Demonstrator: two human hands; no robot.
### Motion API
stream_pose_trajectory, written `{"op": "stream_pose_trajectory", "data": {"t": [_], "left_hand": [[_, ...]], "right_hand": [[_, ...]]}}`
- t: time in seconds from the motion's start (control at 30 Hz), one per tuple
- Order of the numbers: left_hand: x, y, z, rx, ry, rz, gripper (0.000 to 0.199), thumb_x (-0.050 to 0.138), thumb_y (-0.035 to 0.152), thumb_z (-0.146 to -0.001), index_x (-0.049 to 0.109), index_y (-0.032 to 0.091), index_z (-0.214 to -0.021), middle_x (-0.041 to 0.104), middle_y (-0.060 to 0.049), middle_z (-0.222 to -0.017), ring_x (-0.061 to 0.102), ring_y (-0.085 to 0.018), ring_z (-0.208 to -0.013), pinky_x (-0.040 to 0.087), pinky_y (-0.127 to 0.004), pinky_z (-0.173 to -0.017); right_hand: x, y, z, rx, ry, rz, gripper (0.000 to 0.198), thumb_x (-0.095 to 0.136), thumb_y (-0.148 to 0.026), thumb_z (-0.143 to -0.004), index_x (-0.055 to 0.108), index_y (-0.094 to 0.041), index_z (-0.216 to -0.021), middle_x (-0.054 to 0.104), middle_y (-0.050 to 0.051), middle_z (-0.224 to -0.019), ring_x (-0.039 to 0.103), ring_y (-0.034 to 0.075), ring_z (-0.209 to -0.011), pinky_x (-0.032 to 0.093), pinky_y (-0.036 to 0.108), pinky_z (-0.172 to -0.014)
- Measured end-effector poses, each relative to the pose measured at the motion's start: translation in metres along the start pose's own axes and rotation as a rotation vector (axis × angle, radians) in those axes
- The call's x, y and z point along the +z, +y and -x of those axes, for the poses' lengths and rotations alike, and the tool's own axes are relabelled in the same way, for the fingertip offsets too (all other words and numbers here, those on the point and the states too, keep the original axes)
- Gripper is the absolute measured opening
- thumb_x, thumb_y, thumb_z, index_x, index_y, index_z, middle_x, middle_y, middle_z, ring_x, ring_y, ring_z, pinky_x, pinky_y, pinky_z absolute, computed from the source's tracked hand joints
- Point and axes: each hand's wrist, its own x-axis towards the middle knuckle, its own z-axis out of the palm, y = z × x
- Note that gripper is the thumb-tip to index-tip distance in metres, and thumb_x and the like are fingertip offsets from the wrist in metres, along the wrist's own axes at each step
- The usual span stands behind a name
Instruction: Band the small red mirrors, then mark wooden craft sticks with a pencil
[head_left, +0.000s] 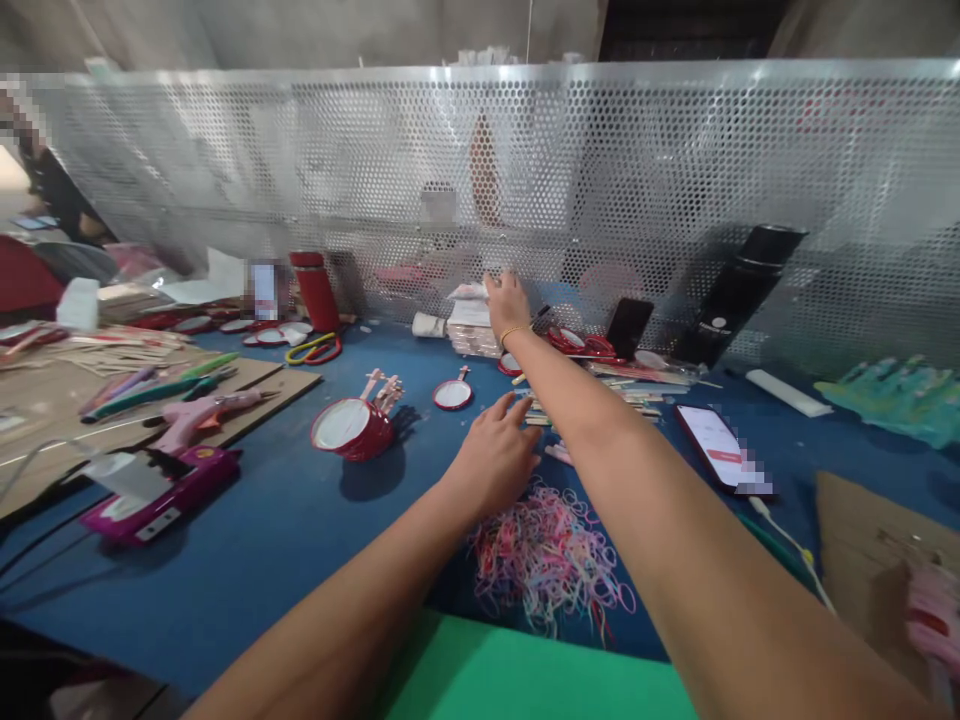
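Note:
My right hand (508, 305) reaches far forward, fingers partly spread, at a stack of small pale pink packs (474, 340) with white paper on top; I see nothing held in it. Lower down, my left hand (496, 455) hovers with fingers apart, between a heap of colourful rubber bands (551, 560) and a bundle of thin wooden sticks (630, 395). To its left stands a stack of red-rimmed, white-faced discs (341, 425) with small pink necks, like tiny banjos. A single such piece (453, 394) lies beyond the left hand.
A perforated metal screen (375, 180) closes off the back. At left are a pink glue gun (187, 420), a purple power strip (161, 500), scissors (315, 348) and a red bottle (315, 290). A lit phone (712, 445), a black flask (739, 300) and cardboard (847, 530) are at right.

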Motion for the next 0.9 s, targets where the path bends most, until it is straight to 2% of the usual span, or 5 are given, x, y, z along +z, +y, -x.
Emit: {"op": "stream_pose_trajectory", "data": {"t": [0.1, 0.23, 0.33, 0.6, 0.9], "left_hand": [[-0.001, 0.001, 0.001, -0.007, 0.011, -0.013, 0.03, 0.06, 0.034, -0.089, 0.069, 0.02, -0.114, 0.048, -0.012, -0.146, 0.036, -0.034, -0.141, 0.04, -0.051, -0.111], [0.002, 0.004, 0.002, 0.001, 0.013, -0.004, 0.03, 0.062, 0.036, -0.088, 0.07, 0.02, -0.112, 0.051, -0.012, -0.143, 0.036, -0.034, -0.141, 0.041, -0.05, -0.11], [0.006, 0.003, 0.003, 0.006, 0.013, 0.006, 0.032, 0.062, 0.037, -0.088, 0.069, 0.021, -0.115, 0.052, -0.012, -0.143, 0.037, -0.034, -0.141, 0.041, -0.05, -0.11], [0.014, -0.001, 0.003, 0.021, 0.026, 0.012, 0.024, 0.057, 0.028, -0.09, 0.069, 0.022, -0.11, 0.048, -0.011, -0.147, 0.038, -0.034, -0.14, 0.043, -0.052, -0.107], [0.016, -0.006, -0.002, 0.015, 0.0, 0.027, 0.028, 0.059, 0.028, -0.089, 0.07, 0.023, -0.113, 0.049, -0.012, -0.146, 0.04, -0.033, -0.139, 0.041, -0.05, -0.109]], "right_hand": [[0.009, -0.004, -0.006, 0.024, -0.028, 0.005, 0.043, 0.039, -0.012, -0.098, 0.047, -0.011, -0.141, 0.061, 0.016, -0.125, 0.056, 0.024, -0.112, 0.044, 0.035, -0.097], [0.014, -0.006, -0.016, -0.029, -0.065, 0.02, 0.031, 0.042, -0.017, -0.098, 0.065, -0.015, -0.118, 0.066, 0.013, -0.118, 0.052, 0.025, -0.117, 0.042, 0.038, -0.1], [0.019, -0.007, -0.02, -0.018, -0.188, 0.07, 0.032, 0.043, -0.014, -0.094, 0.072, -0.012, -0.106, 0.067, 0.019, -0.115, 0.049, 0.031, -0.123, 0.04, 0.045, -0.101], [0.008, 0.002, -0.013, -0.064, -0.335, 0.082, 0.038, 0.041, -0.009, -0.092, 0.065, -0.011, -0.12, 0.065, 0.02, -0.123, 0.057, 0.027, -0.115, 0.045, 0.04, -0.095], [-0.027, 0.02, 0.019, -0.171, -0.299, 0.057, 0.04, 0.038, -0.013, -0.095, 0.06, -0.017, -0.127, 0.058, 0.013, -0.133, 0.051, 0.025, -0.118, 0.042, 0.035, -0.101]]}}
